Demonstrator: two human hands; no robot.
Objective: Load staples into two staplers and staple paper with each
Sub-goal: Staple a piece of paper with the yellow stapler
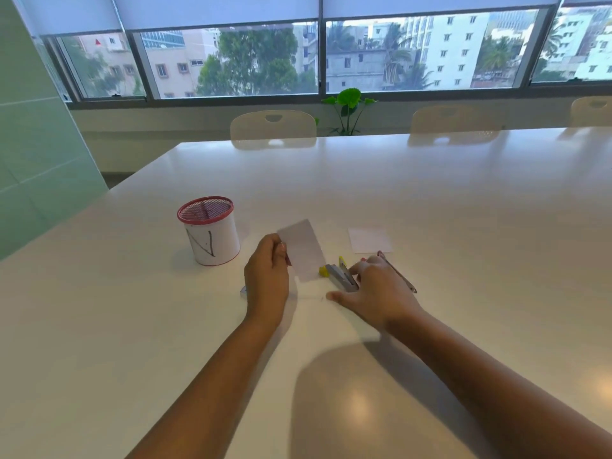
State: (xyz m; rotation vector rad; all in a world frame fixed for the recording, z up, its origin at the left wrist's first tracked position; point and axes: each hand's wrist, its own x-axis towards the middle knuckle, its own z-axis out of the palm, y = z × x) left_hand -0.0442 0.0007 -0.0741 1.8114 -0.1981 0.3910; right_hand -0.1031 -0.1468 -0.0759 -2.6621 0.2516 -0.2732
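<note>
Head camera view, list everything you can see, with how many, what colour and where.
Table: one, white, fills the foreground.
Pen cup: one, white with red mesh rim, left of the hands.
Paper slip: one, white, held up in the left hand.
Paper sheet: one, white, flat on the table beyond the right hand.
Stapler: one, grey and yellow, by the right hand.
Second stapler: one, metallic, partly hidden behind the right hand.
Chairs: three, cream, far side.
Plant: one, green, by the window.
Left hand: pinches the slip.
Right hand: rests at the stapler.
</note>
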